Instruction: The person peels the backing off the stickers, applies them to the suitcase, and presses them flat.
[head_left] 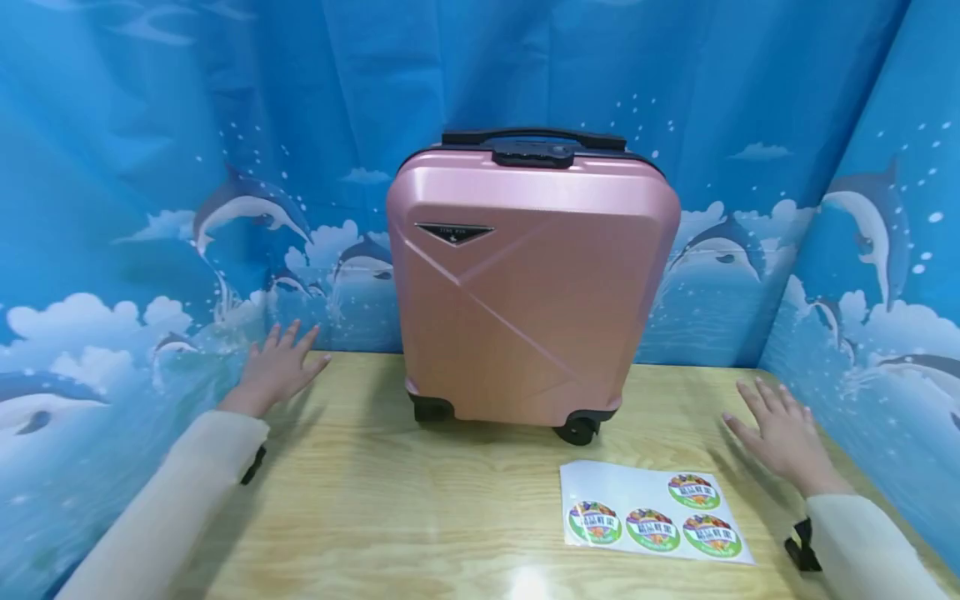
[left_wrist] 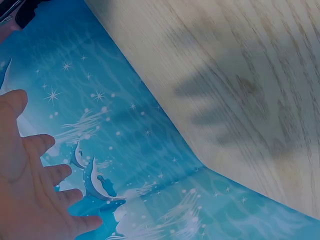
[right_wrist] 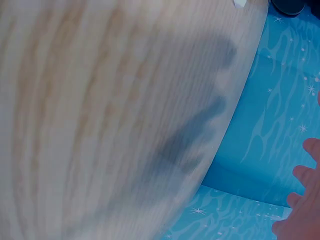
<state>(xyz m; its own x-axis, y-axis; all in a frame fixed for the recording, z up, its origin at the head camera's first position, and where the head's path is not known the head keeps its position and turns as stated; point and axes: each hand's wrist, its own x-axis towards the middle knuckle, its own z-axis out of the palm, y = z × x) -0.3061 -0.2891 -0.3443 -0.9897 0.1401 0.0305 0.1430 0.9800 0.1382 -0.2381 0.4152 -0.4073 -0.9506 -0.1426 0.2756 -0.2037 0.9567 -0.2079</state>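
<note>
A pink hard-shell suitcase point(head_left: 525, 300) stands upright on its wheels at the back middle of the table. Its black carry handle and lock are on top, and a dark triangular badge is at the upper left. On the left side my left hand point(head_left: 277, 367) hovers over the table, fingers spread and holding nothing. Far to the right, my right hand point(head_left: 783, 437) is likewise spread and bare above the tabletop. Between suitcase and right hand lies a white sheet of round fruit stickers point(head_left: 652, 510). Both wrist views show spread fingers, with hand shadows on the wood.
The light wood table point(head_left: 360, 517) reaches back to a blue curtain point(head_left: 315, 100) printed with dolphins and clouds. More of this curtain closes in the left and right sides, close beside each arm. Black bands point(head_left: 804, 546) are worn at the wrists.
</note>
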